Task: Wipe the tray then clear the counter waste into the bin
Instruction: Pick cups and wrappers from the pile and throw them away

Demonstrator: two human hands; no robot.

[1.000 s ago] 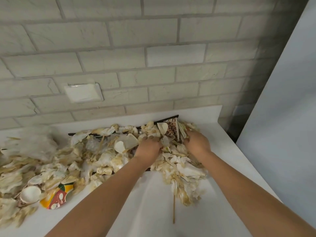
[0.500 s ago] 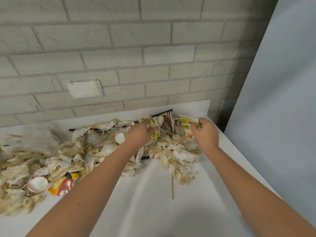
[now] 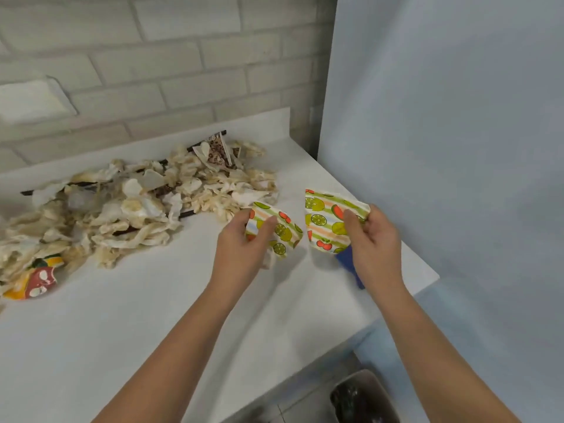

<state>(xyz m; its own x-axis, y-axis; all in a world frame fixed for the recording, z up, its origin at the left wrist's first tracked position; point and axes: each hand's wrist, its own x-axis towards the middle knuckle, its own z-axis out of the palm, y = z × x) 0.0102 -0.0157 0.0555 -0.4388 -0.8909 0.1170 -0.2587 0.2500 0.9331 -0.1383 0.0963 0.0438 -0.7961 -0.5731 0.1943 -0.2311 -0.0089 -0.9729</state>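
Brick wall (bearing 1 white plate) meets a pale panel.

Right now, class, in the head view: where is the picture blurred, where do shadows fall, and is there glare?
Head view: blur strongest on wall plate and bricks, left; head view: soft shadows on the counter under the forearms and paper cups; head view: even light, no glare.

Bright even light, soft shadows, slight motion blur, wide-angle edge bending.
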